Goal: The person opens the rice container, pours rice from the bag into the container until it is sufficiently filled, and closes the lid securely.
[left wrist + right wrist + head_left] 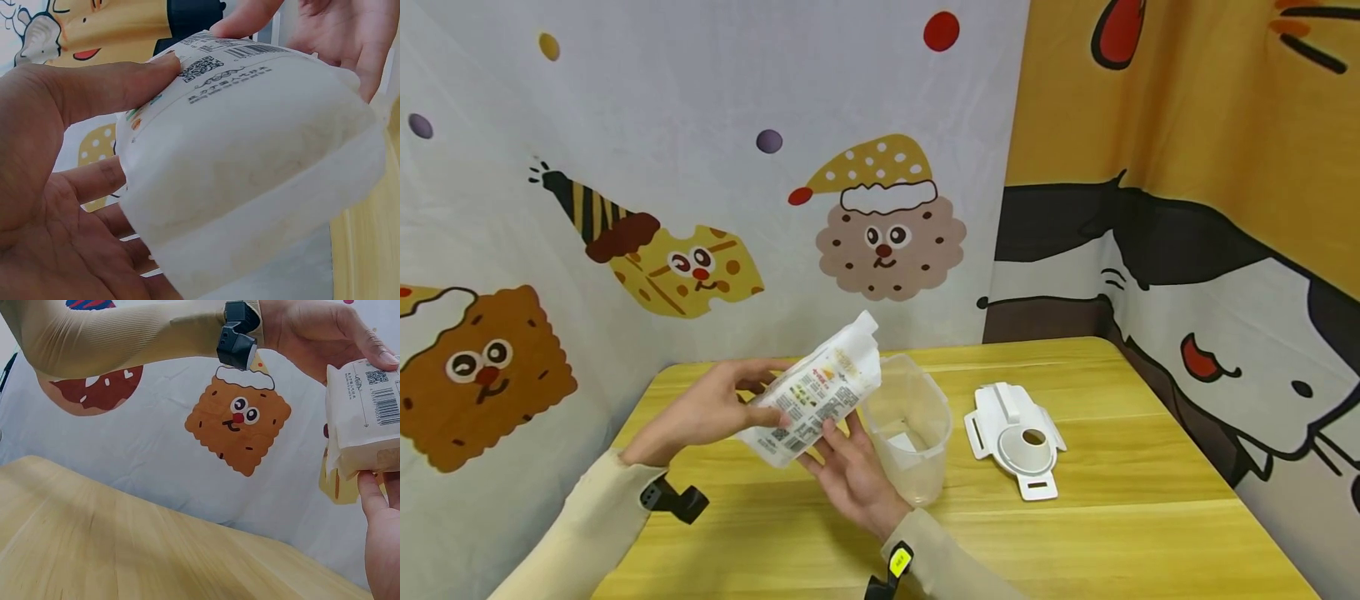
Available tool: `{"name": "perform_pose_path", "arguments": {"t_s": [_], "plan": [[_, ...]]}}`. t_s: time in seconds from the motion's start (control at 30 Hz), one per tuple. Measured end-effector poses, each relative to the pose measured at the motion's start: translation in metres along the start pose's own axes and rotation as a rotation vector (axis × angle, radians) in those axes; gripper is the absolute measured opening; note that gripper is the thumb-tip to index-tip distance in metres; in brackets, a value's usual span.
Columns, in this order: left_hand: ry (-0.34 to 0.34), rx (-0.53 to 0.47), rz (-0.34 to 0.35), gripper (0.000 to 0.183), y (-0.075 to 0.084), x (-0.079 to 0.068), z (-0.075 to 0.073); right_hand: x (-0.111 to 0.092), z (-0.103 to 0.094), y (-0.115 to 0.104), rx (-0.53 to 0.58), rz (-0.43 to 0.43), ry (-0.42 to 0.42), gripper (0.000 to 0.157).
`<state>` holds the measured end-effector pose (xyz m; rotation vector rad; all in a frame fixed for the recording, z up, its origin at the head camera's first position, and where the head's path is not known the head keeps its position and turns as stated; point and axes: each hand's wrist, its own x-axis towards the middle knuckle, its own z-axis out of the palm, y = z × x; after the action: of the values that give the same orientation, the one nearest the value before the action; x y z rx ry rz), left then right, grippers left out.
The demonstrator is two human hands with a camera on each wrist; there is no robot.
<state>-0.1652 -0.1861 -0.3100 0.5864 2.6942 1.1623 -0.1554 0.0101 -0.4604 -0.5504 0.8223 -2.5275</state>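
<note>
Both hands hold a white printed food bag tilted above the table, its crimped end up toward the right. My left hand grips it from the left, thumb on the printed face near the QR code and fingers behind. From below, my right hand supports the lower right side, thumb on the print and fingers underneath. In the left wrist view the folded bottom of the bag faces the camera. Just behind the bag's right end stands a clear plastic container with an open top, partly hidden by bag and hand.
To the right of the container, a white plastic lid with side flaps and a round raised part with a hole lies on the wooden table. A cartoon-printed curtain hangs behind and along both sides of the table.
</note>
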Motion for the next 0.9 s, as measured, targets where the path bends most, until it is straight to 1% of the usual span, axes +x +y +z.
{"name": "perform_pose_path", "arguments": {"t_s": [0.17,0.4,0.7,0.9], "plan": [[0.001,0.003,-0.006,0.063,0.002,0.002,0.000,0.001,0.001,0.001,0.026,-0.027,-0.019,0.050],[0.009,0.006,-0.031,0.059,0.006,0.005,0.000,0.001,0.001,0.000,0.048,-0.034,-0.031,0.051],[0.013,0.013,-0.027,0.059,0.012,0.007,0.001,0.001,0.002,-0.002,0.080,-0.032,-0.008,0.052],[0.012,0.020,-0.020,0.059,0.013,0.010,0.002,0.001,0.002,-0.002,0.098,-0.040,-0.018,0.050]]}}
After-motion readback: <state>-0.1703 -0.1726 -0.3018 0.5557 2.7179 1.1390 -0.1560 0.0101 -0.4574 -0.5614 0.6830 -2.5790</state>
